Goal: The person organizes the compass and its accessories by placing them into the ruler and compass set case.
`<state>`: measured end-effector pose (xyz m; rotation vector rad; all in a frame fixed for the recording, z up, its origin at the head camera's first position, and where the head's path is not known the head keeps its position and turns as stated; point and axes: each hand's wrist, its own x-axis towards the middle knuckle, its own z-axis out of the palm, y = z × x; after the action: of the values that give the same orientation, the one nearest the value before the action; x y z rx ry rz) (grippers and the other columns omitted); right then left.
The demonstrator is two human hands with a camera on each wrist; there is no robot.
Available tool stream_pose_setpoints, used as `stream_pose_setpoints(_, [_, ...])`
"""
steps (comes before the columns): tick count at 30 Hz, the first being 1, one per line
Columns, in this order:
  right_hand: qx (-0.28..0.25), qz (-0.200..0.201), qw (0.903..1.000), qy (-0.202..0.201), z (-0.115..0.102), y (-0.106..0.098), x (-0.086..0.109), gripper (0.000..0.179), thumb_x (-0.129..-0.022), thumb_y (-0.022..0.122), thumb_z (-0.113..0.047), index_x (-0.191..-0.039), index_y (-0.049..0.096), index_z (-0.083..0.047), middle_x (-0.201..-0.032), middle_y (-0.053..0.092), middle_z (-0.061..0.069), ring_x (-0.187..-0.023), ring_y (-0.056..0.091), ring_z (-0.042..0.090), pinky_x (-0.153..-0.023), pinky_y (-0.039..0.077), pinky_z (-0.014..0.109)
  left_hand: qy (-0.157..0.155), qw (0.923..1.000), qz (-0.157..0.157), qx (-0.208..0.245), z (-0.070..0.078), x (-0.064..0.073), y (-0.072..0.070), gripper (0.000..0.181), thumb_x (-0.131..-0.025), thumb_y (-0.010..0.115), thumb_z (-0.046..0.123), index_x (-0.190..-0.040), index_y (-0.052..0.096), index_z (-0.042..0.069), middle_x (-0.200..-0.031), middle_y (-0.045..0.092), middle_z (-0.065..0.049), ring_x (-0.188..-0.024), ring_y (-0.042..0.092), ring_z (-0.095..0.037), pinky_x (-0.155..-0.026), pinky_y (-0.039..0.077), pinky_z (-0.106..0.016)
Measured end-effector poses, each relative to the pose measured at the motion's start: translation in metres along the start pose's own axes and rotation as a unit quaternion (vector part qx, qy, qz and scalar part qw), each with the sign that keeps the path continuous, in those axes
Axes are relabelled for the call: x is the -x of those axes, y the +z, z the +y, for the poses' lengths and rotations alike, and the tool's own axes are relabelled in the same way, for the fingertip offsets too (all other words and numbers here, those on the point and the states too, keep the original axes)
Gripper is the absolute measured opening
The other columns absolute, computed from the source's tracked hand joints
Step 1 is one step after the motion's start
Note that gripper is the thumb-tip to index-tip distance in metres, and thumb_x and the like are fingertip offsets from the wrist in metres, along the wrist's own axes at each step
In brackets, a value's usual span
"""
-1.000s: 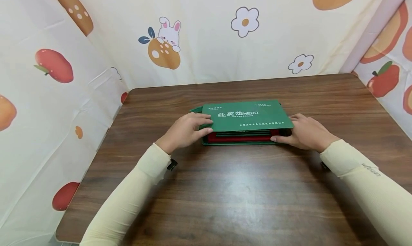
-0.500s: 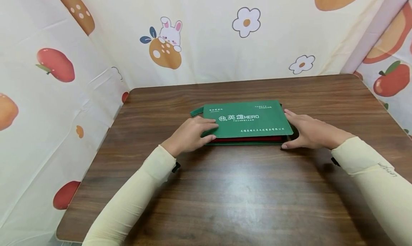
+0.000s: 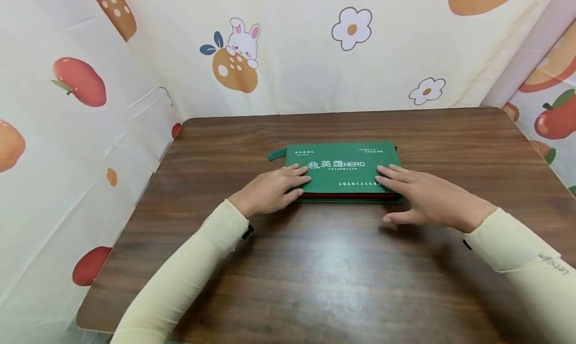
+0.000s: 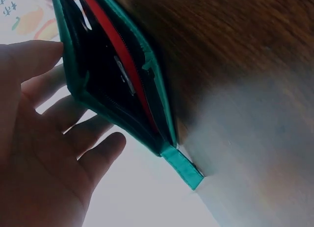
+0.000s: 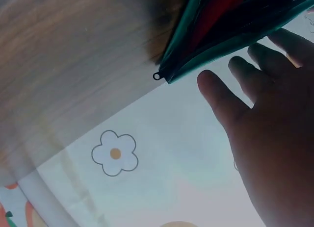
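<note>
A green zip case [image 3: 344, 154] with white "HERO" lettering lies on the table, its cover lowered but gaping along the front. Red lining [image 3: 355, 196] shows in that gap. My left hand [image 3: 270, 190] rests its fingers on the cover's left front part, thumb by the front edge. In the left wrist view, the interior is dark, with a red inner panel [image 4: 120, 45] and a green strap [image 4: 182, 168] at the corner. My right hand [image 3: 434, 196] lays extended fingertips on the cover's right part, its thumb apart from the case. The right wrist view shows a small zipper pull [image 5: 157, 76].
The brown wooden table [image 3: 324, 279] extends around the case on all sides. A pale curtain [image 3: 297, 64] printed with fruit, flowers and a rabbit hangs behind the table's back edge and along both sides.
The cover has come down at the front, narrowing the gap and hiding the dark contents seen before. My right hand has moved from the case's right side onto the cover; my left fingers lie farther over it.
</note>
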<state>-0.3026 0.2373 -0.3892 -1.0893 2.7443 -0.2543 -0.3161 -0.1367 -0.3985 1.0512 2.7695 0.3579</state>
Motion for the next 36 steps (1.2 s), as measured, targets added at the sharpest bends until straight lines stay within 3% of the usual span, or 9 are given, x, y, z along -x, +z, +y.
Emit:
stream_pose_setpoints(13, [-0.002, 0.003, 0.9999, 0.014, -0.001, 0.021, 0.002, 0.083, -0.092, 0.055, -0.068, -0.153, 0.045, -0.012, -0.162, 0.031, 0.006, -0.147, 0.03, 0.033, -0.109, 0.035, 0.056, 0.006, 0.9995, 0.008, -0.03, 0.003, -0.001, 0.009, 0.039, -0.1, 0.064, 0.024, -0.137, 0.063, 0.012, -0.153, 0.046, -0.008, -0.144, 0.037, -0.024, -0.111, 0.039, -0.041])
stream_pose_setpoints(18, [0.007, 0.019, 0.9998, -0.001, 0.0, 0.024, 0.001, 0.079, -0.094, 0.059, -0.063, -0.151, 0.047, -0.01, -0.16, 0.035, 0.008, -0.146, 0.032, 0.034, -0.109, 0.037, 0.055, 0.028, 0.9965, 0.023, -0.076, 0.005, -0.006, 0.013, 0.043, -0.099, 0.066, 0.034, -0.137, 0.064, 0.013, -0.149, 0.05, -0.009, -0.138, 0.045, -0.025, -0.107, 0.043, -0.038])
stream_pose_setpoints(22, [0.02, 0.032, 0.9993, -0.007, 0.001, 0.024, 0.0, 0.075, -0.094, 0.061, -0.059, -0.148, 0.051, -0.008, -0.157, 0.04, 0.01, -0.143, 0.036, 0.035, -0.106, 0.039, 0.058, 0.04, 0.9868, 0.023, -0.155, 0.011, -0.017, 0.013, 0.051, -0.099, 0.061, 0.046, -0.142, 0.06, 0.018, -0.147, 0.052, -0.007, -0.126, 0.055, -0.028, -0.09, 0.055, -0.037])
stream_pose_setpoints(26, [0.023, 0.033, 0.9991, -0.007, 0.003, 0.022, -0.002, 0.072, -0.095, 0.061, -0.057, -0.147, 0.053, -0.008, -0.155, 0.042, 0.011, -0.142, 0.037, 0.037, -0.104, 0.038, 0.062, 0.027, 0.9739, -0.005, -0.226, 0.026, -0.033, 0.01, 0.055, -0.1, 0.053, 0.055, -0.145, 0.057, 0.024, -0.141, 0.056, -0.007, -0.114, 0.06, -0.029, -0.073, 0.058, -0.038])
stream_pose_setpoints(30, [0.028, 0.037, 0.9989, -0.012, 0.004, 0.022, -0.004, 0.07, -0.095, 0.063, -0.055, -0.146, 0.054, -0.009, -0.154, 0.044, 0.011, -0.141, 0.039, 0.037, -0.102, 0.041, 0.062, 0.02, 0.9709, -0.038, -0.235, 0.042, -0.052, 0.009, 0.059, -0.1, 0.048, 0.059, -0.148, 0.053, 0.025, -0.143, 0.054, -0.009, -0.124, 0.056, -0.028, -0.078, 0.058, -0.039])
stream_pose_setpoints(36, [0.0, 0.027, 0.9996, -0.008, 0.008, 0.019, -0.003, 0.07, -0.095, 0.061, -0.057, -0.146, 0.054, -0.01, -0.155, 0.042, 0.009, -0.142, 0.037, 0.037, -0.104, 0.039, 0.061, 0.014, 0.9718, -0.07, -0.225, 0.059, -0.079, 0.014, 0.063, -0.102, 0.042, 0.06, -0.157, 0.037, 0.03, -0.16, 0.035, -0.009, -0.142, 0.039, -0.028, -0.093, 0.053, -0.042])
